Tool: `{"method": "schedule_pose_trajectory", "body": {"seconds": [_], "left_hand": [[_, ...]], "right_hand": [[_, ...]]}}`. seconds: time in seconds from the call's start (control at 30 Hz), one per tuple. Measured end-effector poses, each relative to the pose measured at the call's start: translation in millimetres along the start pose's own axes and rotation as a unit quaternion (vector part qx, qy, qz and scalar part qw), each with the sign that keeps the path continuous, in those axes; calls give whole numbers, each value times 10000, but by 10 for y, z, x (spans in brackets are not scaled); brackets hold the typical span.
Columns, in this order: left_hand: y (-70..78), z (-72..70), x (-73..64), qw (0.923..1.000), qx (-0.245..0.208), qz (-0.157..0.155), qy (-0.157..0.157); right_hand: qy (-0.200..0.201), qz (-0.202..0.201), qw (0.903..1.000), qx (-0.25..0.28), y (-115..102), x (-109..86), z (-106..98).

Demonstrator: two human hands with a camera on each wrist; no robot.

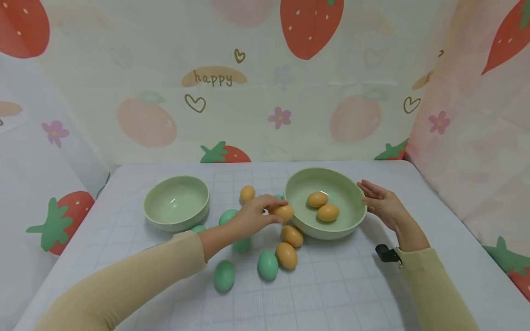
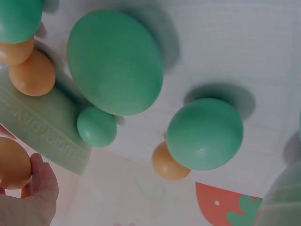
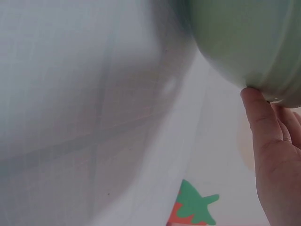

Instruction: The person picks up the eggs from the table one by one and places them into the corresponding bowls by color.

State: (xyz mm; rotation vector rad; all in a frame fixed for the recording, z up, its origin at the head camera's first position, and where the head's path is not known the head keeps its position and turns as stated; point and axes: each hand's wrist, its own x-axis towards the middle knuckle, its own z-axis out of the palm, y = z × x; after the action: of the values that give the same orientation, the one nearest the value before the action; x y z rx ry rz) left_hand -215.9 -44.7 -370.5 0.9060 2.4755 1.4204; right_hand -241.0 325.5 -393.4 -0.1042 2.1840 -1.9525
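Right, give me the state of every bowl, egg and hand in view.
Right pale green bowl: open side up, two orange eggs inside.
Left pale green bowl: open side up, no egg visible inside.
Left hand: pinching another orange egg.
Right hand: touching the right pale green bowl.
Visible green eggs: loose on the table.
Other orange eggs: three visible, loose on the table.

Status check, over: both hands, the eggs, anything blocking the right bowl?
Left hand pinching orange egg near right bowl's left rim. Right hand touching bowl's right side. Two orange eggs inside. Nothing plainly in the way.
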Motion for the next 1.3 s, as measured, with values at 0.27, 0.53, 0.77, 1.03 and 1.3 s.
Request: {"method": "schedule_pose_trajectory", "body": {"seconds": [0.27, 0.53, 0.77, 1.03, 1.3], "left_hand": [[65, 62, 118, 9999, -89, 82, 5], [150, 115, 204, 9999, -103, 82, -91], [181, 191, 312, 9998, -143, 103, -134], [187, 282, 385, 9995, -151, 218, -156], [156, 378, 499, 9992, -38, 175, -359]], "right_hand": [[45, 42, 10000, 21, 8, 10, 2], [31, 33, 10000, 16, 2, 2, -10], [49, 68, 10000, 48, -1, 5, -15], [58, 90, 9999, 71, -4, 12, -13], [61, 111, 9999, 66, -11, 4, -12]]}}
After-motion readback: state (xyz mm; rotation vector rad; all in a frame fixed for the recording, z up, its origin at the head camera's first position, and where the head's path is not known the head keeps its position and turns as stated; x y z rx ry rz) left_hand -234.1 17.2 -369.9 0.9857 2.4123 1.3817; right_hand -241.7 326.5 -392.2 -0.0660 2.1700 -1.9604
